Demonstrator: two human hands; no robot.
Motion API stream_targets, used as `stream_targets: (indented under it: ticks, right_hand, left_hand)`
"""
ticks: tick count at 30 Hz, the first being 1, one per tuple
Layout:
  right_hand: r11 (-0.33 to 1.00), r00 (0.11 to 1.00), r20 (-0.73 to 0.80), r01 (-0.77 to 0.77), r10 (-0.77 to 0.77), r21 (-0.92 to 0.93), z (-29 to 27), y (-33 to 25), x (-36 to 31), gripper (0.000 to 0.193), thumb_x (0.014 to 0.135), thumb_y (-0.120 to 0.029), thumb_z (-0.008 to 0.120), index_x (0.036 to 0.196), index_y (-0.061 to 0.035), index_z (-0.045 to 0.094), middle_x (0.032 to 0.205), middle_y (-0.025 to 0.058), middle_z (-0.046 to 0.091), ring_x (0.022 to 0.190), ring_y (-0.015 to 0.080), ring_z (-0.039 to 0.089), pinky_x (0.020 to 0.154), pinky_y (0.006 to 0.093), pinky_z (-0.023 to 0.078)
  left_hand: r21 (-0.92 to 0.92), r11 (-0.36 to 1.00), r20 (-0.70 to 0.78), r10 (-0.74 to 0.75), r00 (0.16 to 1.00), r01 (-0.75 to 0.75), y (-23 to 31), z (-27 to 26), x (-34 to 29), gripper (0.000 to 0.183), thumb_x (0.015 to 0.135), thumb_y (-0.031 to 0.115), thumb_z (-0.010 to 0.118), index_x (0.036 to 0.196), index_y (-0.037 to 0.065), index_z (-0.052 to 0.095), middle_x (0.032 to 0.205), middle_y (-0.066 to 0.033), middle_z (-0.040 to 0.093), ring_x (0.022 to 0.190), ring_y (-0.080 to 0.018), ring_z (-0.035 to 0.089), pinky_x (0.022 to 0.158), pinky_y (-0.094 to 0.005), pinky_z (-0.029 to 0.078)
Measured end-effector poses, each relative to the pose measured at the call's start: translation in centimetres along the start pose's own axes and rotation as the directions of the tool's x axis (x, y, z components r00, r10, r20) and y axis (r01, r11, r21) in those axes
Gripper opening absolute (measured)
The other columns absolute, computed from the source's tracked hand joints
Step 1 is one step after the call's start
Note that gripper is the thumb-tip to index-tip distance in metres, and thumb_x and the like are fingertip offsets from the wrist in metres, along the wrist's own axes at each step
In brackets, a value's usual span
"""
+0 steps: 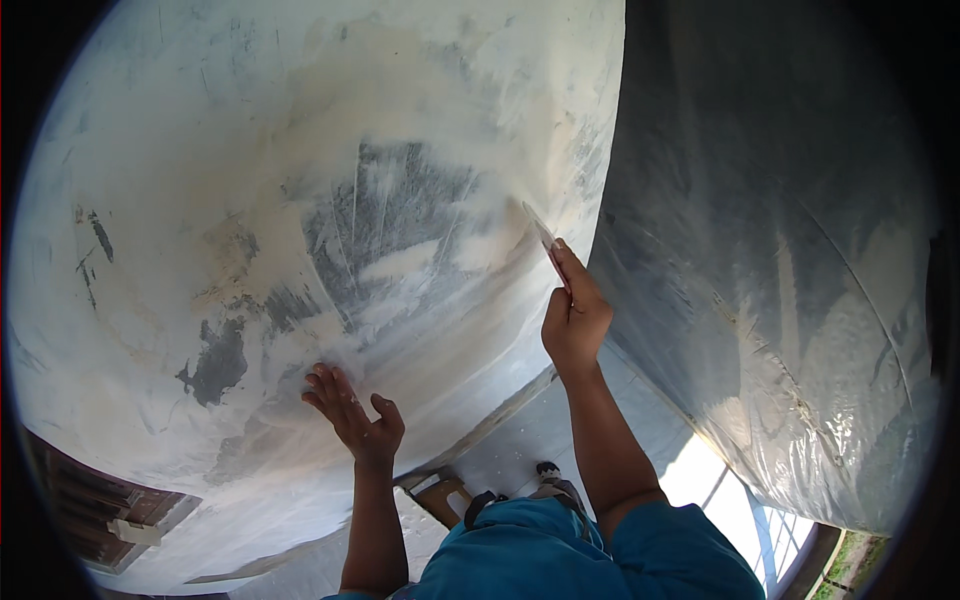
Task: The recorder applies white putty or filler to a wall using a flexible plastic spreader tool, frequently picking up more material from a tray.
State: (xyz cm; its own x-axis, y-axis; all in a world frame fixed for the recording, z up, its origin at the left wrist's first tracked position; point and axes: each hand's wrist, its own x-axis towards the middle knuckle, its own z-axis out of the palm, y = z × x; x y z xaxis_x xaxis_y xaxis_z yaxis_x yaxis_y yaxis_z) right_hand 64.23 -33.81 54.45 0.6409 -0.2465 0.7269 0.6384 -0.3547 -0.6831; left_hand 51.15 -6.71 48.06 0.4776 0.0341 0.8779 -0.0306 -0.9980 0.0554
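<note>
Before me rises a pale wall [400, 90], patched with whitish filler and darker grey bare areas. My right hand [578, 318] is closed round a thin flat scraper [544, 238], seen nearly edge-on. The scraper's pale upper end lies against the wall close to its right edge, and its lower part looks reddish. Lower and to the left, my left hand [358, 418] has its fingers stretched out and the thumb apart. Its fingertips are at the wall surface beside a grey patch [215, 362], with nothing in the hand.
On the right hangs a dark, shiny plastic-like sheet [770, 260] with creases. A brown louvred wooden frame [95, 500] is at the lower left. Below me are pale floor [510, 445], a small wooden object [440, 497] and my shoe [547, 470]. Bright light enters at lower right.
</note>
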Motion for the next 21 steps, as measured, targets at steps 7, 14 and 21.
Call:
stream_targets:
  ticks: [7, 14, 21]
  right_hand:
    - [0.986, 0.986, 0.044, 0.163, -0.163, -0.014, 4.1, 2.0, -3.8, 0.044, 0.083, 0.011, 0.058, 0.126, -0.0007, 0.064, 0.126, 0.0199, 0.066, 0.122, 0.039, 0.061, 0.107, 0.044, 0.048]
    - [0.998, 0.951, 0.309, -0.025, 0.004, 0.063, 0.4, 2.9, -9.5, 0.042, 0.084, 0.015, 0.046, 0.12, 0.0047, 0.065, 0.121, 0.0208, 0.07, 0.121, 0.0334, 0.065, 0.11, 0.0415, 0.047]
    - [0.99, 0.989, -0.041, 0.144, -0.143, 0.012, 0.9, 0.2, 2.6, 0.051, 0.082, 0.014, 0.047, 0.13, 0.0032, 0.063, 0.126, 0.0211, 0.068, 0.118, 0.0315, 0.066, 0.102, 0.0362, 0.052]
  left_hand:
    - [0.004, 1.0, 0.012, -0.008, 1.0, 0.008, 0.4, 0.2, 0.2, 0.067, 0.089, 0.01, 0.05, 0.151, -0.011, 0.033, 0.16, -0.0303, 0.029, 0.153, -0.0444, 0.018, 0.123, -0.0625, 0.008]
    - [0.031, 0.999, 0.025, -0.011, 1.0, 0.011, 0.1, 0.0, 0.0, 0.066, 0.089, 0.009, 0.049, 0.151, -0.01, 0.034, 0.159, -0.0299, 0.031, 0.153, -0.0445, 0.019, 0.123, -0.0626, 0.008]
    - [0.018, 1.0, 0.0, 0.004, 1.0, -0.004, 0.2, 0.3, 0.3, 0.066, 0.089, 0.009, 0.05, 0.15, -0.01, 0.034, 0.159, -0.0295, 0.031, 0.153, -0.0436, 0.02, 0.123, -0.0623, 0.009]
